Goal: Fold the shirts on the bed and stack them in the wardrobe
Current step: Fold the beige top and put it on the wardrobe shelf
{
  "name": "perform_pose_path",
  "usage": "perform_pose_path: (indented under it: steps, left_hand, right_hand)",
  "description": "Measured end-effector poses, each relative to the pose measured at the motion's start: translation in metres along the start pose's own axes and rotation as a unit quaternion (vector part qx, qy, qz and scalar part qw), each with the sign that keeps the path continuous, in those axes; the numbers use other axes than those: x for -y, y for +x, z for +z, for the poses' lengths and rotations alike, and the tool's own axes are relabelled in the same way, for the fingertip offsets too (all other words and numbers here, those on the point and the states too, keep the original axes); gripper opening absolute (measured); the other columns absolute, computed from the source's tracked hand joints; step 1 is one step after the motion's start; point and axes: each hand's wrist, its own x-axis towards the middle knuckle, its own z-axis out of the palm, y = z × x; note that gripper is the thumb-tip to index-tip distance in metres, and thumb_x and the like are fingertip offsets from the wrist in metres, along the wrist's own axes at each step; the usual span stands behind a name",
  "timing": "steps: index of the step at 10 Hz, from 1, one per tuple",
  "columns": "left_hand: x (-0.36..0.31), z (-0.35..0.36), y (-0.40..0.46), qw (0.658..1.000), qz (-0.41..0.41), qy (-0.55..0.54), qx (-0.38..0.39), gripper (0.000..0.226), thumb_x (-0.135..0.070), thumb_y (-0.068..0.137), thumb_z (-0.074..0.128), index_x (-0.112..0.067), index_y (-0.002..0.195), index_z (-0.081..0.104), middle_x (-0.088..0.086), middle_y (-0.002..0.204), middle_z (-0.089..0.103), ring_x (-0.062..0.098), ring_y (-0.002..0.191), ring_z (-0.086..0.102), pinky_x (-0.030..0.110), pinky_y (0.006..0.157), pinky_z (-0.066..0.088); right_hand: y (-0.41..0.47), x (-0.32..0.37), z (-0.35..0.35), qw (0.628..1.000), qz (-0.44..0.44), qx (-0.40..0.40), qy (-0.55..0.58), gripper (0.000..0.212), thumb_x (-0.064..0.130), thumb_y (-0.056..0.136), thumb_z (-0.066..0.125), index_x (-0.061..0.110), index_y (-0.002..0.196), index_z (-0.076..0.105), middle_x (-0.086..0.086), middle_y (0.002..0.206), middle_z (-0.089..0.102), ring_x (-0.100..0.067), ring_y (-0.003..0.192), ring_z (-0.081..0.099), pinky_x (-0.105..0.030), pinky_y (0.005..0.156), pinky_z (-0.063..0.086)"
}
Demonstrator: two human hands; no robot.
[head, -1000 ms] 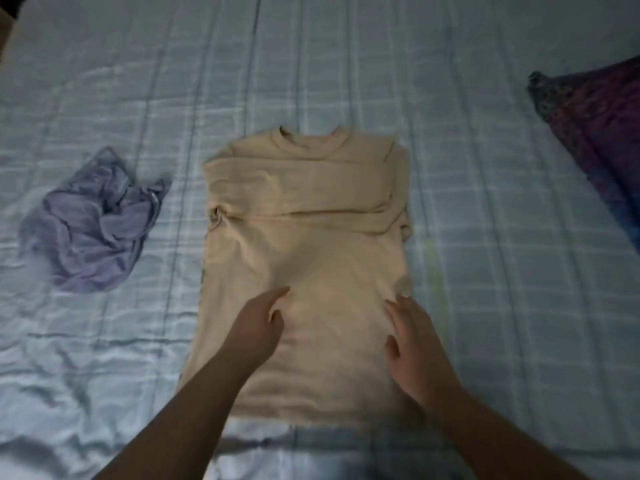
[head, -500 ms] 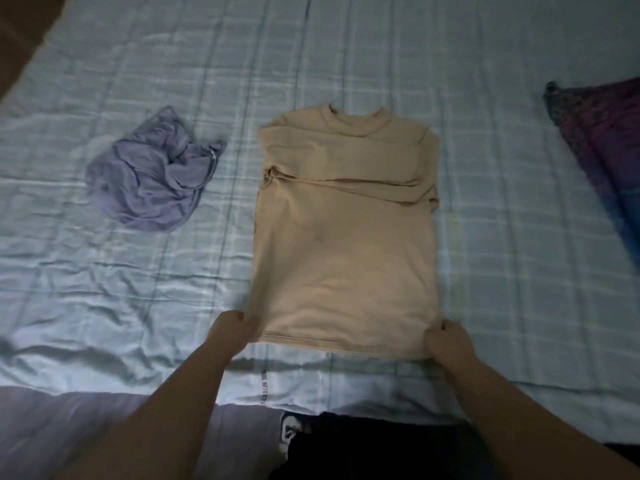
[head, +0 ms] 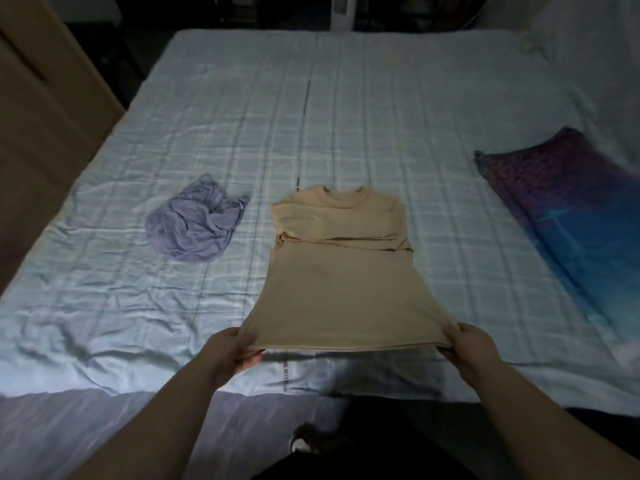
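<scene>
Both grips are clamped on the hem corners of the beige knit shirt at lower centre: my left hand, my right hand, lifting it taut, I judge, to fold it toward the collar. Farther, left of centre, a crumpled lavender shirt waits on the pale checked bed.

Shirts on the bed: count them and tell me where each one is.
2. The beige shirt lies mid-bed, its hem pinched at the corners by the left hand and right hand. The lilac shirt sits crumpled to its left. None other visible.
</scene>
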Motion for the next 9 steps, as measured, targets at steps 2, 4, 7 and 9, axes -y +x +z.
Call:
perform_pose_path:
  steps: [2,4,7,9]
  left_hand:
    - [0.003,-0.018,-0.038,0.999,-0.013,-0.041,0.025,0.033,0.005,0.092,0.058,0.014,0.124,0.053,0.029,0.12,0.063,0.035,0.102,0.067,0.034,0.068,0.061]
    - [-0.02,-0.014,-0.038,0.997,0.007,-0.063,0.044,0.035,0.004,0.093,0.058,-0.01,0.125,0.054,0.02,0.118,0.064,0.037,0.109,0.066,0.043,0.084,0.058]
    - [-0.155,0.059,0.047,0.985,0.042,-0.17,0.008,0.034,-0.027,0.106,0.041,0.002,0.098,0.059,0.025,0.093,0.07,0.032,0.08,0.074,0.045,0.08,0.052]
    - [-0.245,0.108,0.148,0.981,0.07,-0.179,-0.002,0.033,-0.032,0.105,0.038,-0.006,0.097,0.057,0.014,0.077,0.073,0.026,0.075,0.074,0.043,0.087,0.051]
  right_hand:
    - [-0.042,-0.011,-0.018,0.996,0.048,-0.029,0.072,0.031,-0.002,0.097,0.052,-0.01,0.127,0.051,-0.022,0.103,0.056,-0.03,0.077,0.057,-0.03,0.043,0.056]
    - [-0.042,0.013,-0.023,0.994,0.053,-0.011,0.094,0.038,0.0,0.096,0.055,0.004,0.134,0.049,-0.025,0.117,0.055,-0.029,0.083,0.06,-0.041,0.076,0.054]
    - [0.053,0.154,0.034,0.973,0.034,0.046,0.222,0.009,0.004,0.096,0.054,0.012,0.099,0.058,-0.007,0.105,0.058,-0.016,0.088,0.062,-0.021,0.066,0.056]
    - [0.157,0.233,0.1,0.984,0.008,0.073,0.161,0.037,0.053,0.093,0.052,0.026,0.118,0.057,0.025,0.087,0.055,0.011,0.085,0.06,-0.004,0.072,0.045]
